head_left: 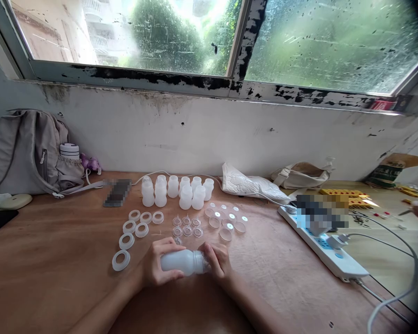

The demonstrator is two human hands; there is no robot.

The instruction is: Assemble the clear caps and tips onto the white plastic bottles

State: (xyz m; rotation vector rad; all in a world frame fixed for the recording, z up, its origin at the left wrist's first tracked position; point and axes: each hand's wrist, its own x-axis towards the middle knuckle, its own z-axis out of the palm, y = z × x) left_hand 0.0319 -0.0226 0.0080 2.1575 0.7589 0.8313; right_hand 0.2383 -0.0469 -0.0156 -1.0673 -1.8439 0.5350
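Both hands meet low over the wooden table (55, 260), sharing one translucent white bottle (183, 262) that lies on its side between them. The left hand (156, 266) wraps the bottle's base end, fingers curled over the top and thumb underneath, a firm closed grasp. The right hand (218, 262) sits at the neck end, fingertips pinched around the bottle's mouth; whether anything small sits between those fingertips, I cannot tell.

Just beyond the grip, a cluster of small clear valves (186, 226) lies on the table. Further out and to the right of the hands, flat clear discs (226, 221) are spread in a loose patch. To the left of the grip, white rings (134, 232) curve in a line, the nearest one (120, 260) just beside the left wrist. Well beyond it all stands a group of upright white bottles (176, 191) near the wall. A white power strip (329, 253) lies off to the right.
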